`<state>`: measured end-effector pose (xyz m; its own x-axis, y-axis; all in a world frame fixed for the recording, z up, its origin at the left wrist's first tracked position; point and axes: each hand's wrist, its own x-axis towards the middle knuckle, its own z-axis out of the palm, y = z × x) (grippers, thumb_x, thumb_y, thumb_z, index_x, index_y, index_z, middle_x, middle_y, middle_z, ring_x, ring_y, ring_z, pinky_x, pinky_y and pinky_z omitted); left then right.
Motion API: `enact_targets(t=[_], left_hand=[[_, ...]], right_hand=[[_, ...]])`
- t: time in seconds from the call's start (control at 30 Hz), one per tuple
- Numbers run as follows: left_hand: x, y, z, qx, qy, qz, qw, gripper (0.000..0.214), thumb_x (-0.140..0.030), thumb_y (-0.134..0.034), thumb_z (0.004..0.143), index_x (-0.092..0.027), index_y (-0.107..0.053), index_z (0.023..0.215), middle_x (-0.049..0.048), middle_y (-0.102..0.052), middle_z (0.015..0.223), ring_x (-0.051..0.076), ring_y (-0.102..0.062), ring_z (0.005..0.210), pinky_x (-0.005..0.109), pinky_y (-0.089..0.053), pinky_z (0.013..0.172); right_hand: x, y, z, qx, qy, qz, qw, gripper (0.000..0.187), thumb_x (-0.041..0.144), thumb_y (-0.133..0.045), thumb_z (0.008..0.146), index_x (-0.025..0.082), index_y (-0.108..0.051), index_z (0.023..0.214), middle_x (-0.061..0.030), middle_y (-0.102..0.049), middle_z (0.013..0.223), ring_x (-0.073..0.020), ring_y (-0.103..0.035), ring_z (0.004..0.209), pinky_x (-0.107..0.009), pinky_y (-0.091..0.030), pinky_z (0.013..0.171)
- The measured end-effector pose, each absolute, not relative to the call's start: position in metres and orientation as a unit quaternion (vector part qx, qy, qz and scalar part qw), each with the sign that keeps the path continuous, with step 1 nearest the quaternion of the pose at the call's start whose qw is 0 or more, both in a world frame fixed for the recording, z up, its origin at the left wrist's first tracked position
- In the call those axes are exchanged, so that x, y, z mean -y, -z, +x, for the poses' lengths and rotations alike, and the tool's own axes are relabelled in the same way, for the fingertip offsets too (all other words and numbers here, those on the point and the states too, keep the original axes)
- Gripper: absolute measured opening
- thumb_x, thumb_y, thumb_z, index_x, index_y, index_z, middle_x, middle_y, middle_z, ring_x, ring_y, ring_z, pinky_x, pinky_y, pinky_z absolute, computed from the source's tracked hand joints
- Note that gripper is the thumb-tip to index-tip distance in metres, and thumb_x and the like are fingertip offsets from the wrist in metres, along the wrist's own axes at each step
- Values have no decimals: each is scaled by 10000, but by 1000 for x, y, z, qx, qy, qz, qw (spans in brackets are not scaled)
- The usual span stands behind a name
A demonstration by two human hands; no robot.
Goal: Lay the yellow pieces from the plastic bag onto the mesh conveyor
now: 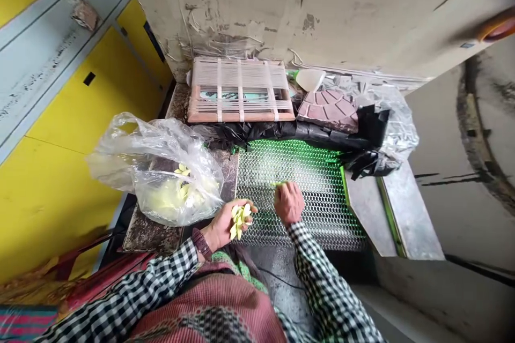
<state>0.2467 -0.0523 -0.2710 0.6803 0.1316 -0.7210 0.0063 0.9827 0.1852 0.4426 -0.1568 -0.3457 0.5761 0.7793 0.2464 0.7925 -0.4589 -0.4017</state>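
My left hand (220, 225) is turned palm up, its fingers curled round a small pile of pale yellow petal-shaped pieces (240, 220). Over the metal mesh belt (257, 171), my right hand (289, 203) has its fingers pinched together. The tip of a small yellow-green piece (277, 184) sticks out from those fingers; the rest of it is hidden. Left of my left hand lies a clear plastic bag (201, 158) with more of the yellow pieces (184, 188) inside.
Behind the belt stand a wooden frame (241, 117) wrapped in pale strands and a pinkish fan-shaped slab (328, 107). Black plastic wrap (298, 131) runs along the belt's far edge. Metal plates (406, 209) flank it on the right, with a yellow machine cabinet (72, 161) at left.
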Motion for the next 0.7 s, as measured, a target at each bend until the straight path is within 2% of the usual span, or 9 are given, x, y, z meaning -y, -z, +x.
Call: enact_targets(t=[0.1,0.17,0.27,0.33,0.4,0.47,0.57,0.7], left_hand=[[52,271,254,-386,-78,51,918,169,-193,-513,982,-95,-651,968,102,-693,892,131,-629,576,203,-504,429],[54,271,262,-371,-97,39,923,180,-201,-506,993,-101,-656,999,106,-704,917,152,-662,612,231,-547,464],[60,269,278,-366,-131,25,921,191,-198,-487,1005,-108,-655,1015,110,-715,941,166,-686,649,259,-586,520],[65,268,290,-375,-164,14,912,201,-196,-468,1012,-111,-649,993,105,-714,918,166,-685,647,269,-595,550],[70,265,301,-380,-193,8,905,198,-188,-465,1012,-113,-644,971,95,-707,881,163,-679,636,277,-601,580],[75,263,309,-382,-211,8,900,175,-152,-472,998,-115,-641,969,83,-700,854,153,-670,625,281,-607,616],[82,262,317,-385,-231,4,893,180,-117,-457,990,-119,-637,983,77,-696,841,149,-663,621,290,-613,653],[88,265,321,-372,-236,-5,898,192,-141,-454,1002,-120,-643,969,91,-697,860,158,-673,650,304,-619,665]], right_hand=[[198,348,424,539,51,-822,175,178,172,-488,1025,178,-655,961,-75,-694,988,-201,-539,844,-332,-397,732],[214,342,413,544,44,-820,171,180,146,-491,1006,179,-664,1046,-87,-694,1055,-217,-554,897,-347,-408,761],[220,317,394,479,-40,-827,291,192,180,-489,1012,187,-659,1100,-84,-685,1043,-211,-592,900,-339,-451,768],[219,295,378,409,-149,-803,406,170,271,-502,1039,202,-654,1073,-59,-688,983,-187,-621,855,-318,-485,755],[216,279,361,343,-250,-765,485,195,388,-568,1026,212,-645,1060,-41,-699,968,-174,-637,831,-309,-509,757],[212,273,347,285,-291,-748,524,262,460,-622,987,211,-637,1066,-47,-710,1001,-186,-648,858,-323,-522,785],[210,280,341,225,-288,-748,555,299,486,-611,974,200,-631,1060,-65,-719,1005,-207,-655,881,-349,-530,803],[214,286,350,235,-279,-754,546,312,492,-603,970,194,-660,1044,-68,-719,986,-208,-649,861,-361,-527,803]])
